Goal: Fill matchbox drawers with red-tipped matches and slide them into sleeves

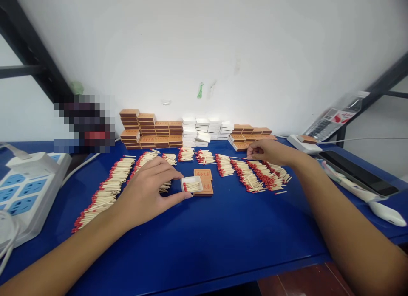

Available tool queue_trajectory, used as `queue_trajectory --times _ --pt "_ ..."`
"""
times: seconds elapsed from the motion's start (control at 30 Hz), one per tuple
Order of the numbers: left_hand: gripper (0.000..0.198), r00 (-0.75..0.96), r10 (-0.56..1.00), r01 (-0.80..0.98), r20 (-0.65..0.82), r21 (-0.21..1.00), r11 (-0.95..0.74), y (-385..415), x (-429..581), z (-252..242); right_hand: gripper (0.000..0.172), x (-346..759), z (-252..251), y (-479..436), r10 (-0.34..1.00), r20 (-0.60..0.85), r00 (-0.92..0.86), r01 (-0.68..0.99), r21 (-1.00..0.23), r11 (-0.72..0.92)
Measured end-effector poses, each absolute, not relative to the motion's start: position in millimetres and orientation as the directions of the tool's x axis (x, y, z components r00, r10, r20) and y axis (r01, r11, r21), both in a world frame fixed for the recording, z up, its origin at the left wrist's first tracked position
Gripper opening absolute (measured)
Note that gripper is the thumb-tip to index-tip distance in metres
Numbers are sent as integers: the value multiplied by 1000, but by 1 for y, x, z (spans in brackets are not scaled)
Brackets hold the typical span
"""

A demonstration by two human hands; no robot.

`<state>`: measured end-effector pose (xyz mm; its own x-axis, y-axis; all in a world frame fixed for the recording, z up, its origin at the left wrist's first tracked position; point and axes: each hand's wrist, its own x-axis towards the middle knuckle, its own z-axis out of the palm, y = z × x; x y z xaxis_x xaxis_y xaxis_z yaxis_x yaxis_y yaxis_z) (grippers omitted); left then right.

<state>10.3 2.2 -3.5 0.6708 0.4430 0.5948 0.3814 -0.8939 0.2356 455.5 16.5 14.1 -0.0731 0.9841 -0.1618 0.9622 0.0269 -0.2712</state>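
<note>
My left hand grips a small white matchbox tray between thumb and fingers. Several red-headed matches lie inside that tray. Right beside it are two orange matchbox sleeves, partly covered by the tray. My right hand is over the piles at the right, its thumb and fingers pinched at the end of a single match. Below those fingers spread rows of loose matches. Another long row of matches runs along the left, partly behind my left hand.
Stacked orange matchboxes and white trays line the wall. A power strip with cables stands at the left of the blue table. At the right are a plastic bottle, a phone and a white object.
</note>
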Motion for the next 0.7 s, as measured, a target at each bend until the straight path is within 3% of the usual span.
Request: queue_trajectory --times 0.23,0.4,0.57,0.7 --pt "29 663 445 384 601 238 -892 1 10 -2 36 438 20 10 995 -92 -29 962 -273 3" --pt "29 663 434 379 610 227 -897 -1 12 -2 33 372 38 -14 969 97 -228 894 -374 248" --pt "29 664 414 357 623 222 -907 -4 15 -1 21 301 37 -41 887 116 -447 745 -501 441" --pt "29 664 409 341 626 233 -911 -5 16 1 14 283 31 -49 865 99 -492 749 -457 479"
